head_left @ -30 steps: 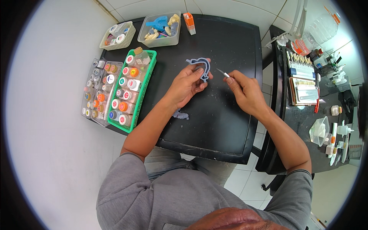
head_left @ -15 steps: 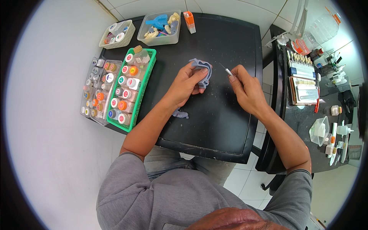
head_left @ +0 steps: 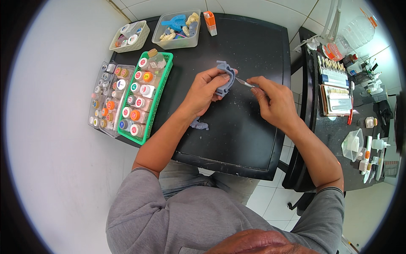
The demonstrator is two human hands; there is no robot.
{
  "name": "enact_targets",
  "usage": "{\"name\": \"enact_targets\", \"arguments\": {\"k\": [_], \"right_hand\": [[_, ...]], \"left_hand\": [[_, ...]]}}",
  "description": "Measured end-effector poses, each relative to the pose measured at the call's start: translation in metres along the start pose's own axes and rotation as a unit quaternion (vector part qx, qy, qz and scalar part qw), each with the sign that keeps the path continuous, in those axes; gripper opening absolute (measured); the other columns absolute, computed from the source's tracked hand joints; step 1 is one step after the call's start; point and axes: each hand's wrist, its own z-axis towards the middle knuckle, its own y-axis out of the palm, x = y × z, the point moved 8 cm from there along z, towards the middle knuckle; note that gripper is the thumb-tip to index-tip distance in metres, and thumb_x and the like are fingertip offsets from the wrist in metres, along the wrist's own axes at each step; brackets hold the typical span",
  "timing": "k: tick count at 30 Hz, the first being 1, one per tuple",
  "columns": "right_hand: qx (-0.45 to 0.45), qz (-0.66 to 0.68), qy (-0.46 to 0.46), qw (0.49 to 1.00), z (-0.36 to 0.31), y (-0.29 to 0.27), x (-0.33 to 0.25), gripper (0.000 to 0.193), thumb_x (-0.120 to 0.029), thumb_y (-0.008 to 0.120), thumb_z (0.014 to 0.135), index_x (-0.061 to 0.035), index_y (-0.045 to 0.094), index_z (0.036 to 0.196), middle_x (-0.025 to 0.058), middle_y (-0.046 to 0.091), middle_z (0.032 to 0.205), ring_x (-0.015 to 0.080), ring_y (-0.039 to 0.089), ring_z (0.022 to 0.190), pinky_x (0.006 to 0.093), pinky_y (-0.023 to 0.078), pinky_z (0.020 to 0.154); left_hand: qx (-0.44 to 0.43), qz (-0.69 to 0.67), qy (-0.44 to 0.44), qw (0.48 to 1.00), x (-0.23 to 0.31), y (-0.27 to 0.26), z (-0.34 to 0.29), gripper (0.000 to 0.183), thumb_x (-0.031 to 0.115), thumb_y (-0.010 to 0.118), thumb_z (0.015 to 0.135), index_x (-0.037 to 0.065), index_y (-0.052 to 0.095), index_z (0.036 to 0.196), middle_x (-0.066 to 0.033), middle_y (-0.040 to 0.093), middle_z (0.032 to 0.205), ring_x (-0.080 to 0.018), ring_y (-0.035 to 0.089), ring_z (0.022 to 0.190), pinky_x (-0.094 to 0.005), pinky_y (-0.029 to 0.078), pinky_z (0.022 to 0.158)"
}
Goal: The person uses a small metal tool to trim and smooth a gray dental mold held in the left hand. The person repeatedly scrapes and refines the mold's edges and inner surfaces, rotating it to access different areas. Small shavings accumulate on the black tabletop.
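My left hand (head_left: 205,91) grips a grey curved dental model (head_left: 224,76) and holds it on edge above the black table (head_left: 249,139). A thin metal tool (head_left: 244,82) is pinched in my right hand (head_left: 272,101), and its tip touches the model's right side. A second small grey piece (head_left: 199,124) lies on the table under my left forearm. Pale crumbs are scattered on the tabletop around the model.
A green basket (head_left: 164,89) of small capped jars and a clear box (head_left: 105,99) of tiny pots stand at the left. Two tubs (head_left: 175,29) sit at the back. A second dark table (head_left: 359,114) with tooth shade guides and bottles stands to the right.
My left hand has turned the grey model from lying flatter to standing on edge. My right hand has brought the tool's tip in from the right until it touches the model.
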Motion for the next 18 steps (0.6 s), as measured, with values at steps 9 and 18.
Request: {"name": "enact_targets", "arguments": {"k": [9,18], "right_hand": [[0.012,-0.056,-0.043,0.997,-0.006,-0.005,-0.003,0.021,-0.014,0.075,0.104,-0.0168,0.079,0.124,0.0070,0.069,0.079,0.0313,0.069,0.064,0.0448,0.051,0.058],[0.024,-0.086,-0.051,0.995,-0.010,-0.008,0.001,0.026,-0.015,0.077,0.101,-0.0185,0.082,0.126,0.0061,0.067,0.079,0.0312,0.069,0.064,0.0451,0.052,0.058]], "left_hand": [[-0.002,0.003,0.002,1.000,0.000,0.007,0.001,0.032,0.017,0.071,0.110,0.000,0.078,0.136,0.0048,0.066,0.087,-0.0023,0.050,0.065,-0.0208,0.037,0.055],[-0.001,0.031,-0.001,1.000,-0.003,0.012,0.002,0.032,0.019,0.071,0.109,0.000,0.079,0.134,0.0055,0.066,0.086,-0.0021,0.051,0.064,-0.0199,0.036,0.055]]}}
